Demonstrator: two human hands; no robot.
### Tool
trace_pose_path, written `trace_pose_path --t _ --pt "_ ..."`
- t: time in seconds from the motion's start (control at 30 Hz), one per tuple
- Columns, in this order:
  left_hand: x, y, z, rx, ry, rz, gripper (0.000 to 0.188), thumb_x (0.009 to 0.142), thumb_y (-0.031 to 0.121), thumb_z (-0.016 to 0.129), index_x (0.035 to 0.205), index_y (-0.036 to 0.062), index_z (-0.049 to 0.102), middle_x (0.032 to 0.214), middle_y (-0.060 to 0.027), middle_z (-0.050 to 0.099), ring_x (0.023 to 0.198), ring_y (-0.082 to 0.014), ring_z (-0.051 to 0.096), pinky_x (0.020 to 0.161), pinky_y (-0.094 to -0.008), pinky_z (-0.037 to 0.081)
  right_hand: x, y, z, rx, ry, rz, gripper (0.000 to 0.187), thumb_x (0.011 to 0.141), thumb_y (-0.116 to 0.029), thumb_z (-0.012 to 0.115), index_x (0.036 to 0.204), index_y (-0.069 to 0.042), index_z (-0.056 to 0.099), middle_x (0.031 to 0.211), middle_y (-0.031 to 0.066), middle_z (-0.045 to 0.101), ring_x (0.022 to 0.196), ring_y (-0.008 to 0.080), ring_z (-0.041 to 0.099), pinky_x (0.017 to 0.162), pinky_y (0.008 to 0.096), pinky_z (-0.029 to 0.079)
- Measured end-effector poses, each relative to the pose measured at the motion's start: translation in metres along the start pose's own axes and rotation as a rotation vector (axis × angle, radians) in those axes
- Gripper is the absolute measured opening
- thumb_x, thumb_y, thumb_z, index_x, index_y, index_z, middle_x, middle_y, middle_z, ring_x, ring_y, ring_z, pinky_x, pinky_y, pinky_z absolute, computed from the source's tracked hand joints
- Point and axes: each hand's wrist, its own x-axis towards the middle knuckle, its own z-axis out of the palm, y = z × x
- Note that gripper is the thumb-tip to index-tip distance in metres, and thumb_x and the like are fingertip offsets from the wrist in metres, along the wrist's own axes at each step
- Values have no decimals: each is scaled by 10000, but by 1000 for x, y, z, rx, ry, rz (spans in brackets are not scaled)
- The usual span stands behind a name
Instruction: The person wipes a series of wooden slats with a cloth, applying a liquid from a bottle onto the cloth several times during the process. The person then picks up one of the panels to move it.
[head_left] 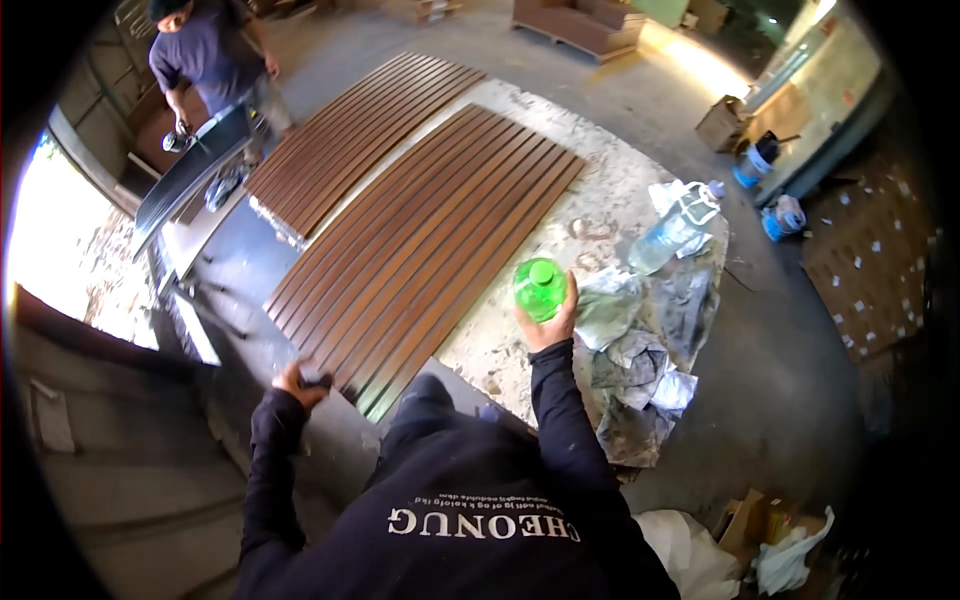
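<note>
My right hand (553, 318) is wrapped around a translucent green plastic bottle (540, 291) with a green cap, held over the pale, stained tabletop (500, 345). Left of it lies a brown slatted wooden panel (430, 220), its slats running lengthwise. At that panel's near left corner is my left hand (298, 384), its fingers curled by a small dark thing that is too blurred to name. A second slatted panel (365, 140) rests beyond the first, with a narrow strip of table between them.
Crumpled cloths (640, 370) and a large clear bottle (672, 232) occupy the table's right side. Another person (215, 60) stands at far left beside a dark curved panel (195, 165), holding a tool. Blue buckets (783, 217) and a cardboard box (722, 124) stand on the floor at right.
</note>
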Motion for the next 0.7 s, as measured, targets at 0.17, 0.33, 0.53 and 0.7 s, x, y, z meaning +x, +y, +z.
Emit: trace_pose_path --t 0.17,0.33,0.53,0.7 --pt "41 8 41 149 527 331 438 703 144 710 1113 65 578 989 -185 587 869 -361 589 763 -409 489 7 -7 -3 70 -83 96 1081 531 -199 861 1384 -11 224 1306 234 405 1172 358 459 982 416 390" --pt "41 43 113 104 424 343 272 789 106 586 1061 116 596 1120 -158 543 910 -368 587 766 -406 496 17 14 -1 59 -21 123 985 551 -186 839 1349 -8 291 1250 215 461 1107 329 517 935 401 439" --pt "97 104 122 -21 344 403 250 801 105 581 1050 122 606 1034 -161 557 843 -383 593 729 -419 496 65 65 -18 85 111 214 913 593 -59 790 1358 -48 292 1299 167 421 1181 275 449 990 393 397" --pt "130 102 92 117 409 254 302 809 124 589 1111 128 600 1051 -151 554 845 -360 600 721 -417 497 93 105 -42 -27 150 192 922 607 -26 773 1368 -38 253 1327 166 381 1194 280 428 1005 402 375"
